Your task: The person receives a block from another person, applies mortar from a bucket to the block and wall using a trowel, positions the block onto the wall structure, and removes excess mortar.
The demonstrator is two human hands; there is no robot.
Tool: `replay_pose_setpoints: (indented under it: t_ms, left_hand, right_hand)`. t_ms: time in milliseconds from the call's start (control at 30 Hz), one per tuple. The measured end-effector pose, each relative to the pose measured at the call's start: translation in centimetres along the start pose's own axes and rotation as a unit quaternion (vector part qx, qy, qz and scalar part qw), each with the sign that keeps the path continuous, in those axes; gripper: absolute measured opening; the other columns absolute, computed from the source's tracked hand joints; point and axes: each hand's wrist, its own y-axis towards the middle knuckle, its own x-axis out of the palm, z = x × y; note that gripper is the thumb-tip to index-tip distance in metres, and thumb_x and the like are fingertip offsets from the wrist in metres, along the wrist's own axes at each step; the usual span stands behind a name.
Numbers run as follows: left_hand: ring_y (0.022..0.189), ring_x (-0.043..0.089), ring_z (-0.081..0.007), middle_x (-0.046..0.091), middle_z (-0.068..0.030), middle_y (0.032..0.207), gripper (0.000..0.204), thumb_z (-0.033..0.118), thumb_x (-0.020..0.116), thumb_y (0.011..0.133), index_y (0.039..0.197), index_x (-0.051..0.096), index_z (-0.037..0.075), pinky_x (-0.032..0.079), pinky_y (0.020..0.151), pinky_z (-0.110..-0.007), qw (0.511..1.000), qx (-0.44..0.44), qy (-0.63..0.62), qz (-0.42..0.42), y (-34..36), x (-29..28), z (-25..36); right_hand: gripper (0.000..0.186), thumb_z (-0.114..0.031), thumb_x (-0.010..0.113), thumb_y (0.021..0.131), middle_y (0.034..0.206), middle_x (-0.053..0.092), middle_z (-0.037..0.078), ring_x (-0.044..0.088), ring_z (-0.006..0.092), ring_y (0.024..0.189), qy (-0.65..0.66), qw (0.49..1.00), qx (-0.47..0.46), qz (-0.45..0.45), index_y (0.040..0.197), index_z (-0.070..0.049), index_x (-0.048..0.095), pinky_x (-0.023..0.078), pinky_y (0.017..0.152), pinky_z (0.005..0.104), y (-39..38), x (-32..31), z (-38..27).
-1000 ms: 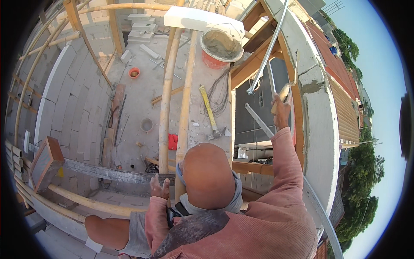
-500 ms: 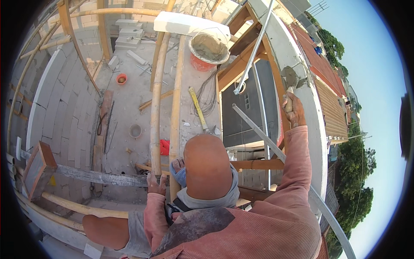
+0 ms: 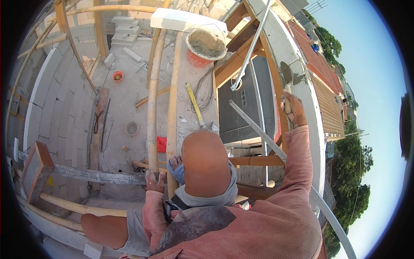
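The concrete wall top (image 3: pixel 302 99) runs up the right of the view, a long pale band with sloped rust-coloured roofing beyond it; this is the surface being dressed. To its left stands scaffolding of timber beams and two bamboo poles (image 3: pixel 152 108), and at the far end an orange bucket (image 3: pixel 206 47) holds grey mortar beside a white block (image 3: pixel 181 19). A yellow spirit level (image 3: pixel 195 105) lies on the slab below. The right hand (image 3: pixel 294 110) is raised to the wall top, its fingers wrapped fully round the handle of a trowel (image 3: pixel 286 77) whose blade carries a lump of wet mortar just at the wall's inner edge. The left hand (image 3: pixel 154 183) is low, its fingers curled over a grey plank (image 3: pixel 95 175) at the foot of the poles — a bracing hold, nothing carried. Handling, as a judgement: the trowel is stiff steel and light in itself, but the load makes it blade-heavy, and wet mortar slides off if the blade tilts. Grip the handle near the shank, keep the blade level, and avoid jolts — the load is soft and will slump.
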Motion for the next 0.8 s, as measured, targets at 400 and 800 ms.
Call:
replay_pose_setpoints:
  t_ms: [400, 800]
  left_hand:
    - [0.133, 0.038, -0.0511, 0.041, -0.0383, 0.140, 0.069, 0.037, 0.064, 0.094, 0.140, 0.043, -0.009, 0.031, 0.114, -0.050, 1.000, 0.012, -0.002, 0.005, 0.0, -0.2, 0.2]
    - [0.135, 0.037, -0.0509, 0.039, -0.0385, 0.142, 0.073, 0.041, 0.063, 0.094, 0.143, 0.040, -0.008, 0.030, 0.114, -0.050, 1.000, 0.007, -0.003, 0.008, -0.3, -0.3, 0.0]
  right_hand:
    - [0.022, -0.012, 0.069, 0.091, 0.078, 0.056, 0.007, 0.057, 0.0125, 0.059, -0.052, 0.997, 0.057, -0.003, 0.097, 0.006, 0.058, 0.059, 0.050, 0.0241, 4.8, 1.2, 1.9]
    - [0.026, -0.015, 0.068, 0.090, 0.080, 0.055, 0.007, 0.057, 0.0138, 0.060, -0.100, 0.994, -0.020, 0.044, 0.098, 0.008, 0.059, 0.056, 0.050, 0.0234, 4.7, 0.0, 0.0]
